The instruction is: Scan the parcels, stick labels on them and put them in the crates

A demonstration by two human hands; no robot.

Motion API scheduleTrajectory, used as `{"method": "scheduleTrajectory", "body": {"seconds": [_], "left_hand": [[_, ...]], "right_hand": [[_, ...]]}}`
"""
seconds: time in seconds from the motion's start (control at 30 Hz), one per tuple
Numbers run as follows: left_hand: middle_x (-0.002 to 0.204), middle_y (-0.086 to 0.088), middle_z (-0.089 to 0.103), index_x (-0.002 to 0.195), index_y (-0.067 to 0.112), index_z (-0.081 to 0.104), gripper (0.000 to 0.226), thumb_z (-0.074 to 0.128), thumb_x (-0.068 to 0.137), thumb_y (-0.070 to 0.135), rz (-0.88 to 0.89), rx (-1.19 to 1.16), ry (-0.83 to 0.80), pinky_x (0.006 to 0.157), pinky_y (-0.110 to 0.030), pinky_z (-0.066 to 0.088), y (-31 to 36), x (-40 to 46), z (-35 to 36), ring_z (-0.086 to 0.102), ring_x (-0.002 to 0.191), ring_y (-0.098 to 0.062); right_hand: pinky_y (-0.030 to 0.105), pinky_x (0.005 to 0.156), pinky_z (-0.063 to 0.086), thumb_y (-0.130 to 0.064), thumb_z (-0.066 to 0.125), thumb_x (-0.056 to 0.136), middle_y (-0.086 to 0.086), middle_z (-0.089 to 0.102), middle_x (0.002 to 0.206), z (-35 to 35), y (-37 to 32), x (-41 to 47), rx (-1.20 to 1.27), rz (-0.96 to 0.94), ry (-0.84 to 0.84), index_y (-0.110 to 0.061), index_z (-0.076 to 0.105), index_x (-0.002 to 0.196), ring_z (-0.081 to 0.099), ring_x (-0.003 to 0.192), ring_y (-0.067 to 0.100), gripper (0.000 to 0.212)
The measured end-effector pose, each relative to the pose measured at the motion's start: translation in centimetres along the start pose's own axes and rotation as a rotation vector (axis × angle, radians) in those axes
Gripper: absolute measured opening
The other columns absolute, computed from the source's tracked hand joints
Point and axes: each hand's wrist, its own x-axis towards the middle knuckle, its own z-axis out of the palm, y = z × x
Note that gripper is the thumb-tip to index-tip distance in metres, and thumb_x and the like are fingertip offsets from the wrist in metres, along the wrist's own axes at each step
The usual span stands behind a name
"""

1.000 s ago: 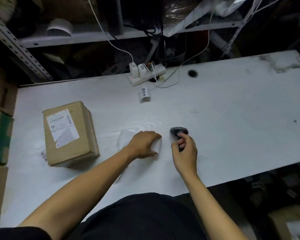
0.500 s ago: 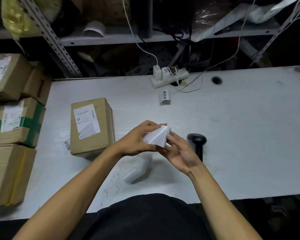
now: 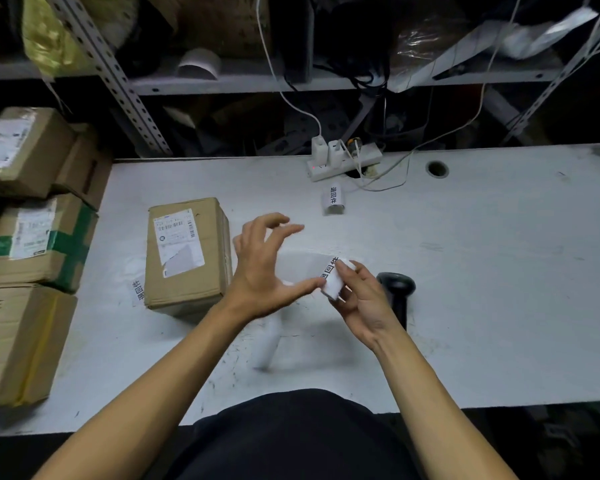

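Note:
My right hand (image 3: 362, 301) pinches a small white label (image 3: 330, 280) printed with black characters, above the white table (image 3: 499, 289). My left hand (image 3: 265, 268) is just left of it with fingers spread and raised, its thumb tip touching the label's edge. A blurred white paper strip (image 3: 268, 341) hangs below my left hand. A brown cardboard parcel (image 3: 187, 251) with a shipping label on top lies on the table left of my hands. The black scanner (image 3: 397, 292) lies on the table right of my right hand.
A label roll (image 3: 333, 200) stands near a power strip (image 3: 343, 161) at the table's back edge. Another label (image 3: 139, 289) is stuck on the table beside the parcel. Several stacked cardboard boxes (image 3: 32, 244) stand at the left. A cable hole (image 3: 437, 168) is at the back right.
My right hand left the scanner on the table and both hands lifted the labels. Now my left fingers have spread off the label, and the right hand holds it alone.

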Motion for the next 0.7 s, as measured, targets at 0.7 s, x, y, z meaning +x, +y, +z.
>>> {"method": "scheduleTrajectory", "body": {"seconds": [0.7], "left_hand": [[0.107,-0.018,0.075,0.11,-0.003,0.073,0.021,0.064,0.096,0.009,-0.874,-1.123,-0.24,0.089,-0.028,0.058,-0.5,-3.1,0.1,0.071,0.099,-0.024]], "right_hand": [[0.023,0.056,0.051,-0.009,0.092,0.061,0.003,0.062,0.068,1.0,1.8,2.0,-0.362,-0.03,-0.041,-0.015,0.05,0.075,0.064,0.062,0.015,0.045]]}}
